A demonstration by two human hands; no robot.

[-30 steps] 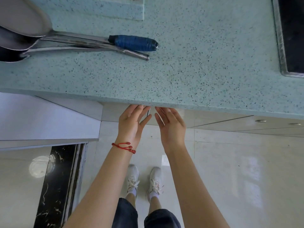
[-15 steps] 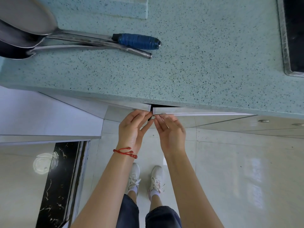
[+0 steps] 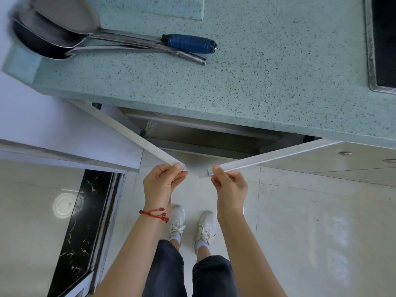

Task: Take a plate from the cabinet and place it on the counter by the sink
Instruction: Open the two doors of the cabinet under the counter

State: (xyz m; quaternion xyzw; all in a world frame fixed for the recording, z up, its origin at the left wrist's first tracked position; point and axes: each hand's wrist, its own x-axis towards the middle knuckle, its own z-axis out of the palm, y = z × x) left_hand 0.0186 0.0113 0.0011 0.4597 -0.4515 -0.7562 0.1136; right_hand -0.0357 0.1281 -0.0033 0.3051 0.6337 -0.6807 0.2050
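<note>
Under the speckled teal counter (image 3: 267, 78) a cabinet stands partly open, its two white doors swung toward me. My left hand (image 3: 162, 183) grips the free edge of the left cabinet door (image 3: 137, 136). My right hand (image 3: 230, 185) grips the free edge of the right cabinet door (image 3: 278, 156). Between the doors I see the dim cabinet interior (image 3: 203, 138) with a shelf edge; no plate shows in it.
Steel pans or ladles (image 3: 55, 28) lie at the counter's far left, one with a blue-wrapped handle (image 3: 189, 43). A dark sink or hob with a metal rim (image 3: 371, 61) sits at the right. Another white door (image 3: 53, 129) juts out at left. My feet (image 3: 190, 226) stand on glossy tiles.
Both hands took hold of the door edges under the counter and pulled them outward and apart; the cabinet went from shut to open in the middle.
</note>
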